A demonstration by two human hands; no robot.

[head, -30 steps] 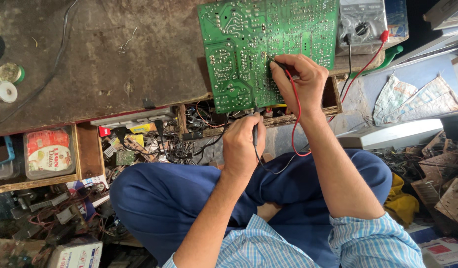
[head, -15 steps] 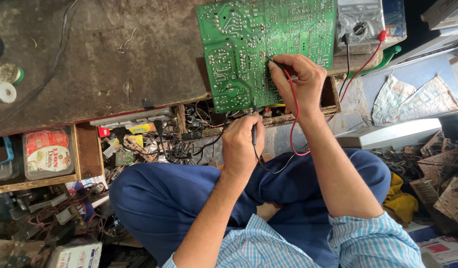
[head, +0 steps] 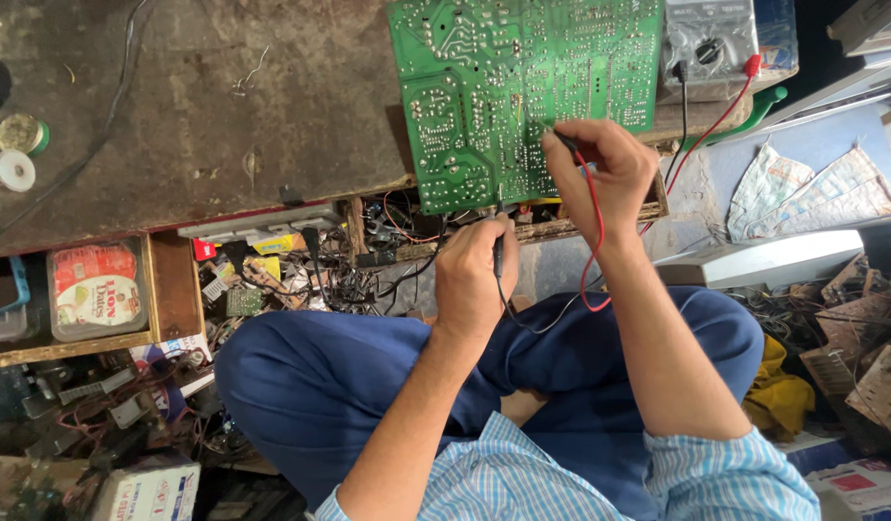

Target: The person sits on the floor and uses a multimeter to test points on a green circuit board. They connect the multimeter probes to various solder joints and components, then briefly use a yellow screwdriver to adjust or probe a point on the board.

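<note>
Fingers of my left hand (head: pixel 472 280) clamp the black probe (head: pixel 498 253) at the near edge of the green circuit board (head: pixel 522 92); farther on, my right hand (head: pixel 607 164) pinches the red probe (head: pixel 567 143) onto the board, which overhangs the table (head: pixel 223 116) beside the grey multimeter (head: pixel 708 43)

One green circuit board (head: pixel 522 87) lying under the right hand (head: pixel 604 169); two probes showing, one per hand; one grey meter (head: pixel 708 43) beyond; two solder spools (head: pixel 19 150) sitting far left of the left hand (head: pixel 472 275).
</note>
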